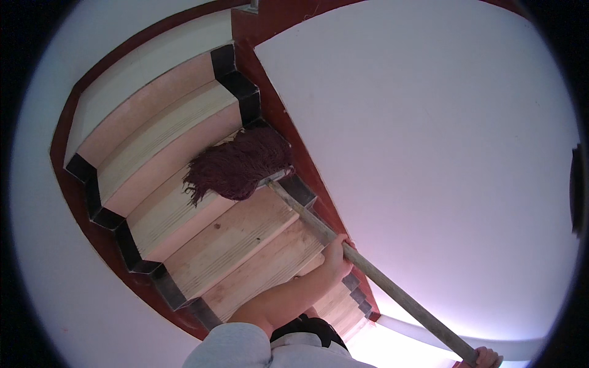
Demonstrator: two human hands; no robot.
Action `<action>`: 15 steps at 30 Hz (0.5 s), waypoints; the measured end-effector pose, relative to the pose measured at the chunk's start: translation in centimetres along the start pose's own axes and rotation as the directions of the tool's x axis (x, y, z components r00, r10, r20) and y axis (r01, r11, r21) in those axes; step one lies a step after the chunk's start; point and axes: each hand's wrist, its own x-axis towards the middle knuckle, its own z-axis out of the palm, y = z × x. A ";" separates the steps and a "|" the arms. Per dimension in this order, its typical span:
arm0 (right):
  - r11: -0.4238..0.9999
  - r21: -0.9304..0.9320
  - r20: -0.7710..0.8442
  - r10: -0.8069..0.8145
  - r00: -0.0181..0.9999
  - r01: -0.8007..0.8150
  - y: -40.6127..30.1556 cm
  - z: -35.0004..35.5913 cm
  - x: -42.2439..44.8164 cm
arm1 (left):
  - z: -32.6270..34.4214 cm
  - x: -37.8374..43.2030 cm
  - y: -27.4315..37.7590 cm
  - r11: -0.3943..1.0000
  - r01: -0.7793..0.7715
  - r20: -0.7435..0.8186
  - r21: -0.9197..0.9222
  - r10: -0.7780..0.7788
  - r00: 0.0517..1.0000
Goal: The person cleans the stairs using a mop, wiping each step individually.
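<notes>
A mop with a dark maroon string head (239, 163) lies across a stair tread, close to the right-hand wall. Its long wooden handle (405, 296) slants down to the lower right. My left hand (339, 257) wraps around the handle partway along. Near the handle's end, at the bottom right of the view, my right hand (485, 358) grips it, partly cut off by the rim. The mop's metal clamp (276, 176) joins the handle to the strings. Small dark specks (217, 226) dot the tread just below the mop head.
Pale stair treads (230, 239) with pinkish risers climb towards the top of the view. Black tiles (129, 248) edge both sides. Dark red skirting (299, 133) borders the white right wall (423, 138) and the white left wall (92, 276). Lower steps (340, 306) descend behind me.
</notes>
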 end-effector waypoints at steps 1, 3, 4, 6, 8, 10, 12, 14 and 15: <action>1.000 -0.003 -0.008 -0.027 1.000 0.027 -1.1 0.0 -0.7 | -0.5 -1.0 -0.5 0.999 0.030 -0.023 -0.018 -0.030 0.999; 0.997 -0.008 -0.027 -0.083 0.996 0.083 -3.3 0.2 -1.9 | -1.4 -3.3 -1.3 0.996 0.085 -0.034 -0.022 -0.086 0.996; 0.998 -0.023 -0.052 -0.063 0.997 0.062 -4.4 0.6 -2.5 | -1.7 -4.5 -1.6 0.994 0.111 -0.023 -0.008 -0.111 0.994; 0.997 0.063 0.042 -0.055 0.998 0.052 -5.9 0.7 -3.4 | -2.6 -5.8 -2.2 0.986 0.166 -0.021 -0.009 -0.166 0.986; 0.994 0.079 0.038 -0.075 0.997 0.071 -7.6 1.0 -4.4 | -3.6 -6.6 -3.2 0.975 0.221 -0.035 -0.040 -0.222 0.974; 0.991 0.053 0.009 -0.127 0.992 0.127 -9.8 0.0 -5.4 | -3.9 -7.9 -4.0 0.968 0.252 -0.024 -0.013 -0.253 0.967; 0.989 0.055 0.064 -0.142 0.988 0.139 -11.8 -0.7 -6.1 | -4.5 -9.0 -4.6 0.962 0.274 0.012 0.005 -0.274 0.962; 0.987 0.096 0.094 -0.138 0.986 0.129 -13.4 -0.9 -7.1 | -4.8 -9.8 -5.3 0.956 0.287 0.008 0.053 -0.288 0.958; 0.986 0.115 0.110 -0.137 0.984 0.124 -14.1 -0.9 -7.4 | -4.6 -10.4 -5.6 0.953 0.294 0.007 0.076 -0.295 0.955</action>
